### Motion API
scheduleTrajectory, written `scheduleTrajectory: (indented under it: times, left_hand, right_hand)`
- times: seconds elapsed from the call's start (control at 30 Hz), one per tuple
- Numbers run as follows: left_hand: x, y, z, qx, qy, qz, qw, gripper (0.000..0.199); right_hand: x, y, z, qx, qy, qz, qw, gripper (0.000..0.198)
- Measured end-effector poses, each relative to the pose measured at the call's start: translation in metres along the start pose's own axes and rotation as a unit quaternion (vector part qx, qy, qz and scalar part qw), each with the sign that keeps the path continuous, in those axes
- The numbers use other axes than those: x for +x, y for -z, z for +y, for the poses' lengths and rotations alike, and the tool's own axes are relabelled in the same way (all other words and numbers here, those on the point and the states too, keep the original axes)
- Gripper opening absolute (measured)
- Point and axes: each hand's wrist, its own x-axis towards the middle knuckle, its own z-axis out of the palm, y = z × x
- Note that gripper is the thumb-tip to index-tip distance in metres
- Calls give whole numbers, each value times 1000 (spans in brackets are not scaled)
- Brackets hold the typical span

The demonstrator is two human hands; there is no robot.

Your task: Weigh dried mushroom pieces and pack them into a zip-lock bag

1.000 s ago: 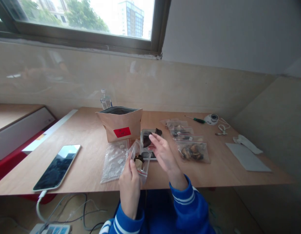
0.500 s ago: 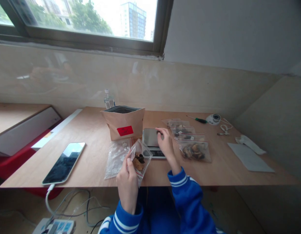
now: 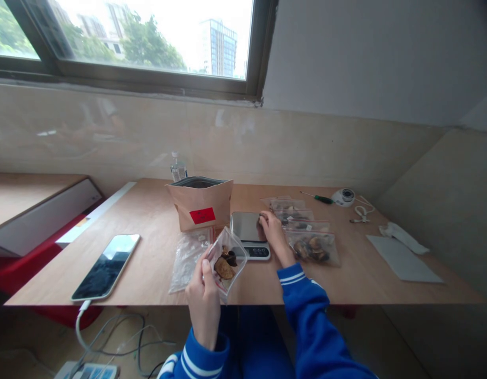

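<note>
left hand [image 3: 202, 295] pinches an open baggie [image 3: 225, 261] at bottom center, right hand [image 3: 271, 227] fingers curled at the scale [image 3: 249, 231]'s right edge

The worktop [image 3: 148, 210] is light wood, smooth and matt; the small bag [image 3: 226, 259] in the left hand [image 3: 204, 295] is clear thin plastic, shiny and creased; the scale [image 3: 249, 234] has a glossy metal plate; the standing pouch [image 3: 199, 205] is brown matt paper with a red label; the phone [image 3: 107, 266] has a glossy glass face; the sleeves [image 3: 306, 295] are blue knitted cloth.
</note>
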Motion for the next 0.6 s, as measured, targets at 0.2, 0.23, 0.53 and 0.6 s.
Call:
scheduleTrajectory:
  times: [0.2,0.23,0.53,0.6]
  left_hand:
    - [-2,-4,-2,-8,2,0,1000,47]
    - [-2,-5,-2,-9,5,-2,1000,47]
    - [-4,-9,0,-69,66,-9,995,44]
    - [-5,-9,0,-106,116,-20,987,48]
  right_hand:
    - [-25,58,-51,278,-56,-58,957,26]
    - [-31,69,-66,312,-52,-65,946,27]
    - [-61,78,-131,196,12,-96,976,21]
    - [-73,75,-129,177,17,-35,983,23]
